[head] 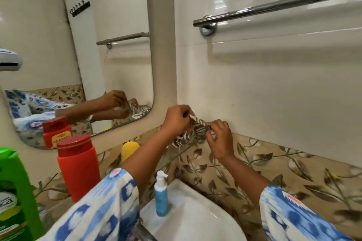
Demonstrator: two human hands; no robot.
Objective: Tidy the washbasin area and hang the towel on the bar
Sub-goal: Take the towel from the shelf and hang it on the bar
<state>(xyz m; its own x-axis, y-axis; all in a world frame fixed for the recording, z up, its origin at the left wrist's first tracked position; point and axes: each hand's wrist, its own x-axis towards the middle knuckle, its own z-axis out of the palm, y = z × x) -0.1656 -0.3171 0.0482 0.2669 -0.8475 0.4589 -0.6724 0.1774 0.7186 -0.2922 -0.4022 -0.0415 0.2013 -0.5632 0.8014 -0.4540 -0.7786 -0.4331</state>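
Note:
A small brown-and-white striped towel (pixel 196 129) is bunched at the right end of the glass shelf (pixel 182 151) under the mirror. My left hand (pixel 177 120) pinches its upper left edge. My right hand (pixel 220 139) grips its right side, close to the wall. Both hands are shut on the cloth. The chrome towel bar (pixel 274 5) runs along the wall above and to the right, with nothing on it. The white washbasin (pixel 195 215) lies below my arms.
On the shelf stand a red bottle (pixel 78 166), a green bottle (pixel 13 191) at the far left and a yellow cap (pixel 129 149). A blue pump bottle (pixel 161 195) stands on the basin rim. The mirror (pixel 78 45) fills the upper left.

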